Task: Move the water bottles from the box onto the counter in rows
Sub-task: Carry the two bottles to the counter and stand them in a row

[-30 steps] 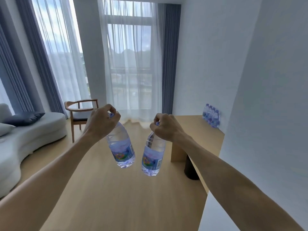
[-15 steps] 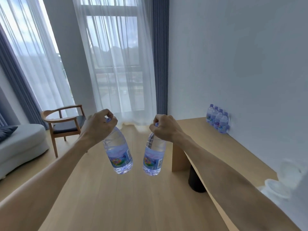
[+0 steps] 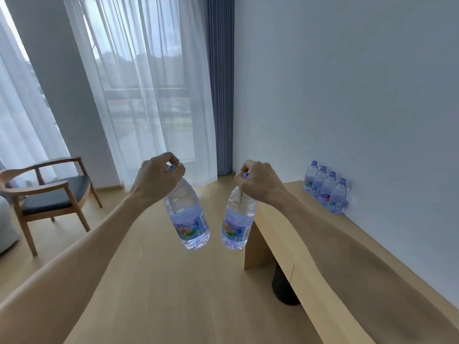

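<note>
My left hand (image 3: 156,177) grips a clear water bottle (image 3: 188,219) by its purple cap, and the bottle hangs tilted over the wooden floor. My right hand (image 3: 260,182) holds a second water bottle (image 3: 237,224) by the neck, just left of the counter's end. The light wooden counter (image 3: 347,256) runs along the white wall at the right. A row of several bottles (image 3: 325,187) stands on it against the wall, beyond my right hand. The box is out of view.
A wooden armchair (image 3: 49,194) with a dark seat stands at the left by the sheer curtains. A blue-grey drape (image 3: 221,95) hangs in the corner. A dark round object (image 3: 283,286) sits on the floor under the counter.
The view has swung right and closer to the counter; the sofa has slid out of sight. Both hands still carry their bottles, now nearer the counter's end.
</note>
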Available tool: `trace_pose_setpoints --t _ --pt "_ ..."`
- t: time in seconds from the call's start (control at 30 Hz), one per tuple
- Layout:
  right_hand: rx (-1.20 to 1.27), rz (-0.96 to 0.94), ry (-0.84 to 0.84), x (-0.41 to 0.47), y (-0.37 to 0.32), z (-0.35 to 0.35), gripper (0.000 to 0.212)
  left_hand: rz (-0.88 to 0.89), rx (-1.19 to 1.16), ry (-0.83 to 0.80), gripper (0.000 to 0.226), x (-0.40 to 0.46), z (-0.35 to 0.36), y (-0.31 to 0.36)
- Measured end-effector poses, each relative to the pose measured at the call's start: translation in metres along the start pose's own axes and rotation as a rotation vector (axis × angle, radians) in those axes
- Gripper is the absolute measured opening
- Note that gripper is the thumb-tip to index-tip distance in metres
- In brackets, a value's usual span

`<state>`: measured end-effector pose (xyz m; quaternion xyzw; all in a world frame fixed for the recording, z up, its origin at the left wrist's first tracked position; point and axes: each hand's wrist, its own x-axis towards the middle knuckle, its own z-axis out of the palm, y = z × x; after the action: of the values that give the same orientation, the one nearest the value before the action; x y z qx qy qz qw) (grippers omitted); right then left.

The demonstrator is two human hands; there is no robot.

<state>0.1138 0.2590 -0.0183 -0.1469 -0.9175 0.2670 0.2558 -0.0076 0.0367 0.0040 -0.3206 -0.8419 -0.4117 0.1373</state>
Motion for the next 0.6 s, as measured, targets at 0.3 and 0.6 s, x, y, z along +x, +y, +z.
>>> trace_pose_setpoints --t 0.3,0.6 --pt "-0.061 0.231 0.040 0.117 0.101 0.006 0.013 0.165 -0.162 -0.214 0.017 0.169 0.127 -0.023" --pt "-0.084 0.473 0.260 0.162 0.204 -0.039 0.018 0.380 -0.339 -0.451 0.018 0.287 0.277 0.024"
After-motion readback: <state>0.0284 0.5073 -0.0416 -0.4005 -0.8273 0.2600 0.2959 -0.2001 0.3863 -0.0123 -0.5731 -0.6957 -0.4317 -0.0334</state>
